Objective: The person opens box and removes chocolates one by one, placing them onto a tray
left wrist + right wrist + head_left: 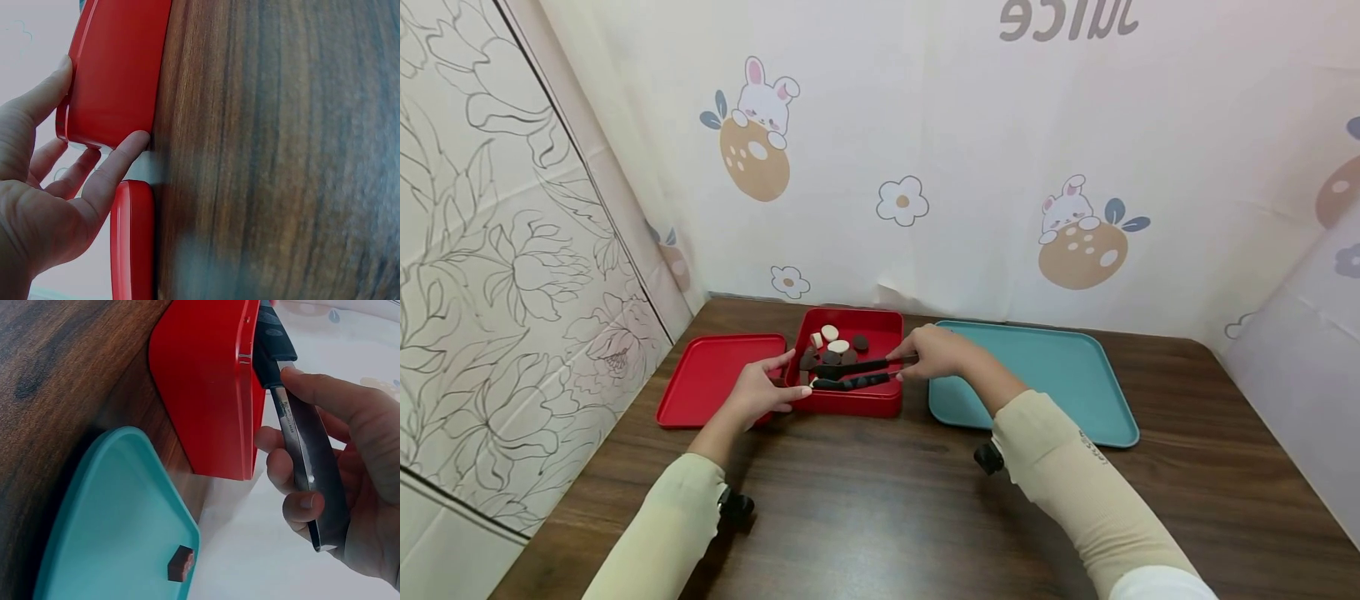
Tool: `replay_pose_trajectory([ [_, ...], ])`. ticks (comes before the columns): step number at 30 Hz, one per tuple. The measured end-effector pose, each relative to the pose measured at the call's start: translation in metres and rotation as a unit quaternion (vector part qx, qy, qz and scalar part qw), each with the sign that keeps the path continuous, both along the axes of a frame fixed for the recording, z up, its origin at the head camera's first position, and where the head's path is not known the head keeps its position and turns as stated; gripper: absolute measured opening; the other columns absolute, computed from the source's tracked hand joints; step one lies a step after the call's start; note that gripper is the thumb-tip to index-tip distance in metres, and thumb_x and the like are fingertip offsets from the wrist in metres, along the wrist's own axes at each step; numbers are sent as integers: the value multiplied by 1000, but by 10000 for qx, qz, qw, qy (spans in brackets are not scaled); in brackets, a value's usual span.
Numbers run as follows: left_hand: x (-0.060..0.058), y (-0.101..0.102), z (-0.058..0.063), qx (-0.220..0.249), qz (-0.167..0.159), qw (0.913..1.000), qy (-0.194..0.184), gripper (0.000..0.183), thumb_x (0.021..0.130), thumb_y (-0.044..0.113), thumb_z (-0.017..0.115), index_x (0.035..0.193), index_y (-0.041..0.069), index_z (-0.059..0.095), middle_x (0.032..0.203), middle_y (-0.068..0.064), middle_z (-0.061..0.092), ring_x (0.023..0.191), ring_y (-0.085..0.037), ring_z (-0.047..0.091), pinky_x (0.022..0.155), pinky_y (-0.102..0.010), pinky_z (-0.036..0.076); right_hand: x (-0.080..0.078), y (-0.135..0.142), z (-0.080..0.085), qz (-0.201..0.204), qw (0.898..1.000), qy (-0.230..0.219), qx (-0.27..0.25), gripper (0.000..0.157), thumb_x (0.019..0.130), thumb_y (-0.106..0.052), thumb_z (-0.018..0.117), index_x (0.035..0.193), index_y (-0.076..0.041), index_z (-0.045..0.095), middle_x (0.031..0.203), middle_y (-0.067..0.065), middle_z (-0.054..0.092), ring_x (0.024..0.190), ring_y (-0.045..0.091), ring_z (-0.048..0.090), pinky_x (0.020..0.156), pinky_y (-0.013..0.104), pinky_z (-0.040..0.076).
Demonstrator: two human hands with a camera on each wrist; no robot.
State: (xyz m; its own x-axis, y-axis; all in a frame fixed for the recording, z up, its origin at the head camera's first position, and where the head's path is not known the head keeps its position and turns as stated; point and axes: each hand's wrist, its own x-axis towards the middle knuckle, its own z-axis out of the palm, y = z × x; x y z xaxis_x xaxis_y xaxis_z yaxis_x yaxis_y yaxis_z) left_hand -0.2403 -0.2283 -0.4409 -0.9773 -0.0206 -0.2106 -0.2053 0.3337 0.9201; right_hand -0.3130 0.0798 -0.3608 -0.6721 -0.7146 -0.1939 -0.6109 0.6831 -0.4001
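The open red box holds dark brown and white round chocolate-like pieces, clustered toward its left side. My right hand grips a pair of tongs with metal arms and black ends; thumb and fingers press from opposite sides. The tongs' black ends reach left across the box, low among the pieces. At the box's front left corner is my left hand, thumb along the front rim. In the left wrist view its spread, fairly straight fingers touch the box's side and lower edge.
A shallow red lid or tray lies left of the box, partly behind the left hand. To the right lies a teal tray; in the right wrist view a small brown block sits near its edge. A patterned curtain hangs behind the wooden table.
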Motion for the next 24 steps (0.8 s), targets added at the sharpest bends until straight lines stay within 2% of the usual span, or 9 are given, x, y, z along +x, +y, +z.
replay_pose_trajectory([
  [7,0,0,1,15,-8,10000,-14,88,75,24,86,151,21,40,150,-20,34,114,-36,56,72,-38,60,1,1,4,-3,9995,246,184,33,89,-22,71,120,-10,71,86,-1,73,57,11,51,57,27,47],
  [12,0,0,1,27,-18,10000,-20,88,76,24,85,150,21,40,149,-20,35,112,-36,58,72,-38,60,1,2,6,-105,9985,505,198,34,89,-24,71,120,-10,71,94,-2,73,66,9,58,62,28,51],
  [18,1,0,1,93,-26,10000,-10,88,75,24,86,150,20,41,149,-20,35,102,-32,64,71,-38,60,3,5,11,-4,9999,141,-5,33,88,-21,73,119,-11,72,87,-2,73,56,11,48,56,26,45],
  [21,1,0,1,56,-12,10000,-19,88,75,25,86,151,21,40,150,-20,34,104,-32,63,71,-38,60,4,6,11,101,9999,-1,-23,33,88,-20,73,119,-11,72,84,1,73,54,11,45,55,26,44],
  [24,1,0,1,37,-5,10000,-39,89,75,25,86,151,21,40,151,-20,33,107,-34,61,71,-38,60,4,5,9,127,9999,42,10,33,88,-20,73,119,-11,72,80,0,72,53,10,47,56,26,46],
])
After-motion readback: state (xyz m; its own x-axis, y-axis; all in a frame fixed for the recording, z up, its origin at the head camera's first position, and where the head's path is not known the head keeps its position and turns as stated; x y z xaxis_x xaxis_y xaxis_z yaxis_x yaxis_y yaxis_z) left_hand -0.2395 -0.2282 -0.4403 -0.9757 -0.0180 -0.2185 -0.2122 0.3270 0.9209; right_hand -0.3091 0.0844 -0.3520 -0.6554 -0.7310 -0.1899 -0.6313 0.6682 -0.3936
